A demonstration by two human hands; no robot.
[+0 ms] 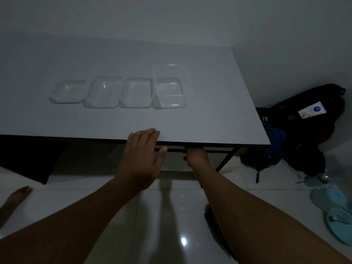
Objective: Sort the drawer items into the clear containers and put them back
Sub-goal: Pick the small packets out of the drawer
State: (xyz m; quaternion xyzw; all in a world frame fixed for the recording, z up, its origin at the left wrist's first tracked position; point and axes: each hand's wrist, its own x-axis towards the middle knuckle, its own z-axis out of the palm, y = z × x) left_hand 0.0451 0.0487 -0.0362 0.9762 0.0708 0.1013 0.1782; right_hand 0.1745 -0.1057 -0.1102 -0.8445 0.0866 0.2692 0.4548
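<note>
Dimly lit, a white tabletop [209, 121] filled most of the view, its near edge running left to right above a glossy tiled floor [171, 216]. Dark bags [304, 134] were heaped on the floor past the tabletop's right edge, with teal plates [341, 223] nearer the right side of the view. Four clear containers [133, 93] sat side by side in a row near the middle of the tabletop, all seemingly empty; the rightmost looked taller. The left hand [141, 159] lay open, fingers spread, fingertips resting on the tabletop's near edge. The right hand [196, 157] reached under that edge with fingers curled; what it gripped was hidden. The drawer itself could not be made out.
</note>
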